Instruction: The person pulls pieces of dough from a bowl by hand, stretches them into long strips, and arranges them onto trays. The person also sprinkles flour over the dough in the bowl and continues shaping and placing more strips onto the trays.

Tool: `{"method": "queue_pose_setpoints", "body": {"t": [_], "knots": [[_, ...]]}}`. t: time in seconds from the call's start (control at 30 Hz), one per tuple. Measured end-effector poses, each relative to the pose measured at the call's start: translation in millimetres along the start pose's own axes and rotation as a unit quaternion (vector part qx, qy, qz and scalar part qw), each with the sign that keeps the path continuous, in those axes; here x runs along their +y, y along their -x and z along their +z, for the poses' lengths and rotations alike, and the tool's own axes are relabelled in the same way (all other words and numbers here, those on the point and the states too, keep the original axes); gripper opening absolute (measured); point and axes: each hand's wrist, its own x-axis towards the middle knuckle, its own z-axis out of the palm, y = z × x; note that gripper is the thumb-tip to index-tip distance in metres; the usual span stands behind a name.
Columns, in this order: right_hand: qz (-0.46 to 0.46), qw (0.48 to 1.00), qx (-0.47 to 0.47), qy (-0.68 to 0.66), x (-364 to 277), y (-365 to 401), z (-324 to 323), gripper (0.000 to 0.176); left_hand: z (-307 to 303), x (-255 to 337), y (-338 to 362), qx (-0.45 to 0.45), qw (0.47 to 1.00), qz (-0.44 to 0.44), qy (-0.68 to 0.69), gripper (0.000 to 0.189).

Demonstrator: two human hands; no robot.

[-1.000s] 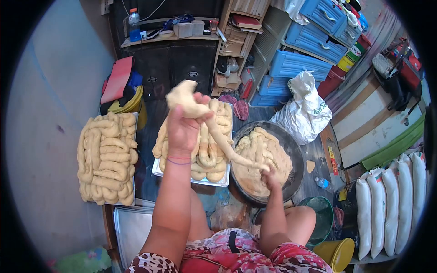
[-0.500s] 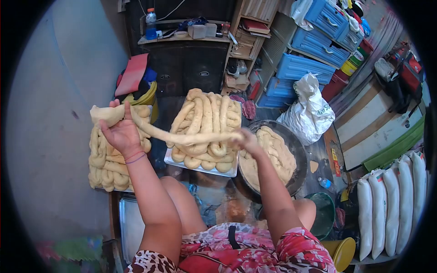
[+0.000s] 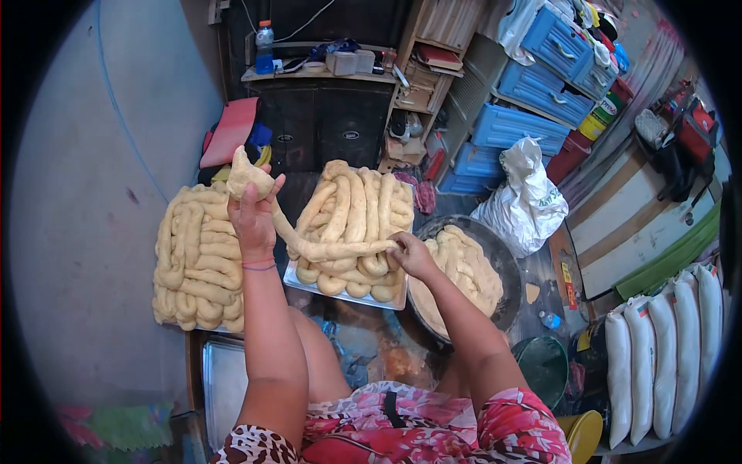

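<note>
One long rope of pale dough [image 3: 332, 250] stretches between my hands above the middle tray. My left hand [image 3: 255, 213], raised over the right side of the left dough pile [image 3: 199, 259], holds its thick lumpy end. My right hand [image 3: 413, 254] pinches the thin end near the right edge of the middle tray [image 3: 345, 296]. Dough ropes [image 3: 357, 205] lie stacked on that tray, some lengthwise on top of others. Right of it, a wide dark basin [image 3: 508, 309] holds a large mass of dough [image 3: 464, 271].
A white sack [image 3: 523, 205] stands behind the basin, near blue drawers [image 3: 522, 127]. At the right are several filled white bags [image 3: 641, 356]. A green bucket [image 3: 541, 367] and a yellow lid [image 3: 585, 435] sit low right. Empty metal trays [image 3: 224, 387] lean at lower left.
My left hand has moved right and turned upright with the thick dough end. My right hand is slightly lower, and the rope now sags into a bend. The whole view has shifted slightly.
</note>
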Motion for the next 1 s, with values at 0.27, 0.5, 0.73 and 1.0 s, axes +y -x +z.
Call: {"method": "queue_pose_setpoints", "body": {"t": [0.27,0.5,0.73,1.0], "knots": [[0.069,0.981,0.033,-0.181,30,12,22,0.026,9,4,-45,-0.001,0.996,0.067,0.062,0.051],[0.069,0.970,0.136,-0.188,5,-4,8,0.030,41,-3,-78,-0.084,0.994,0.062,-0.020,0.047],[0.043,0.989,0.052,-0.132,17,-10,2,0.051,69,-67,-19,-0.239,0.837,-0.206,-0.448,0.032],[0.101,0.960,-0.097,-0.243,42,-12,-11,0.093,23,-128,49,-0.414,0.594,-0.236,-0.648,0.067]]}}
